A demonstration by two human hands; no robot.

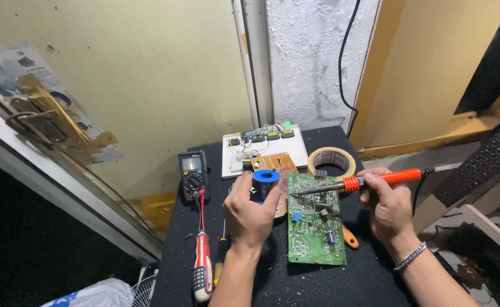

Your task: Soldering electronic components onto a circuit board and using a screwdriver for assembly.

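the left hand is gripping a blue spool of solder, holding it up just left of the green circuit board that is lying flat on the black table. the right hand is clasping an orange soldering iron, its tip resting at the board's upper edge; whether solder wire is reaching the tip is too fine to tell. a roll of tape is sitting just behind the board, a multimeter and a red screwdriver lying to the left.
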